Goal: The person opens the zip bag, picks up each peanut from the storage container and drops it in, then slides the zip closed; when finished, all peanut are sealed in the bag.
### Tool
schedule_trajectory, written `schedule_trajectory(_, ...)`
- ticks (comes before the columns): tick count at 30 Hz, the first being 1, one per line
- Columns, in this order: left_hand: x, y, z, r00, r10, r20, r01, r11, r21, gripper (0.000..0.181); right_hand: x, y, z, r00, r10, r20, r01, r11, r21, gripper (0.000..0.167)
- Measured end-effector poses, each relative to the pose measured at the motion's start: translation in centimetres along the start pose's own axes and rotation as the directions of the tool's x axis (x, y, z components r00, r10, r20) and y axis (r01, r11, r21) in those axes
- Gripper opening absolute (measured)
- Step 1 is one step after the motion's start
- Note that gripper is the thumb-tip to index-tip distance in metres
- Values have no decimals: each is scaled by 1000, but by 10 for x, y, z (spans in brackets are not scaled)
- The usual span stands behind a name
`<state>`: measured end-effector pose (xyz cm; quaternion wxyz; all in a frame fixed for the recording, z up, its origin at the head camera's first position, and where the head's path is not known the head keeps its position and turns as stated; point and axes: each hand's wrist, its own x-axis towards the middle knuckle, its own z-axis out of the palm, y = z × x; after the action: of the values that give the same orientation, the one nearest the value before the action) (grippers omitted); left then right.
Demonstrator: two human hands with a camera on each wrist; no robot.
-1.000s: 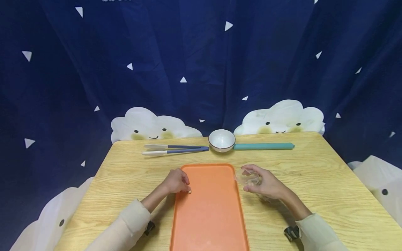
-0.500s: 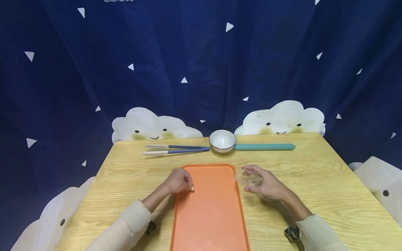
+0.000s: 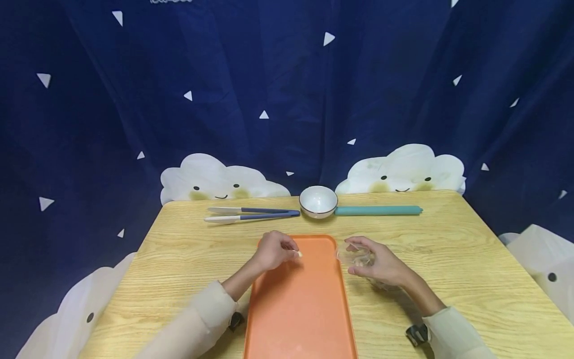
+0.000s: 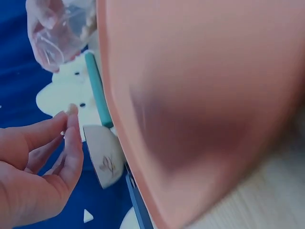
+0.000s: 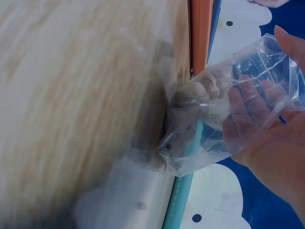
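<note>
My left hand (image 3: 274,250) is over the upper left part of the orange tray (image 3: 300,309), pinching a small pale piece (image 4: 72,109) between thumb and fingertips. The piece is too small to tell its kind. Right of the tray, my right hand (image 3: 381,263) holds a clear plastic bag (image 5: 214,109), its fingers and thumb spread around the bag's mouth. Several pale lumps (image 5: 202,93) lie in the bottom of the bag. The bag's mouth faces left, toward the tray and the left hand.
Behind the tray stands a white bowl (image 3: 318,203) with a dark rim. Tongs (image 3: 264,216) with blue handles and pale tips lie left of it. A teal roll with scale marks (image 3: 378,210) lies to its right. Beyond the wooden table (image 3: 188,249) hangs a blue curtain (image 3: 269,75).
My left hand has moved right and away from me, lifting the small pale piece from near the tray's left edge. The right hand and its bag have stayed put.
</note>
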<state>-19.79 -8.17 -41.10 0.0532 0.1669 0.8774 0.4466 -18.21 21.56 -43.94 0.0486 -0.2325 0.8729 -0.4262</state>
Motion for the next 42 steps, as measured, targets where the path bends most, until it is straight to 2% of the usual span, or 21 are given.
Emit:
schedule_trajectory(4,5,12,11,1000,-1,-22,-1,996,-86,4,0,-1,0,1000,-1,-6,1,1000,-13,64)
schedule_trajectory(8,11,22,23,1000,-4,-7,3,989,-148,5,0,-2,0,1000,5,1,-5,1000,-5,64)
schedule_trajectory(11,14,30,32,1000,12,2,-11,987,-158,5,0,-2,-1,1000,13,9,-13,1000,2,63)
schedule_trajectory(18,21,43,52,996,75,-38,-81,982,-172,6,-1,0,0,1000,22,15,-22,1000,7,64)
schedule_trajectory(25,23,52,67,995,104,-13,-104,980,-172,9,-2,-1,-1,1000,30,-4,-31,999,-34,63)
schedule_trajectory(31,23,55,71,991,132,22,-127,980,-154,15,-2,-2,-2,999,31,-9,-32,998,-50,59)
schedule_trajectory(35,21,54,68,986,170,2,-169,981,-101,13,-2,-1,-2,1000,22,-4,-22,999,-33,60)
schedule_trajectory(37,21,53,67,982,190,10,-189,980,-69,13,-2,-1,-2,1000,22,-3,-22,999,-25,61)
schedule_trajectory(39,21,53,66,977,209,44,-208,977,-42,14,-2,-1,-2,1000,25,-4,-25,999,-30,62)
schedule_trajectory(42,21,53,66,960,240,141,-241,971,-12,18,-2,0,-2,999,33,-10,-34,999,-42,64)
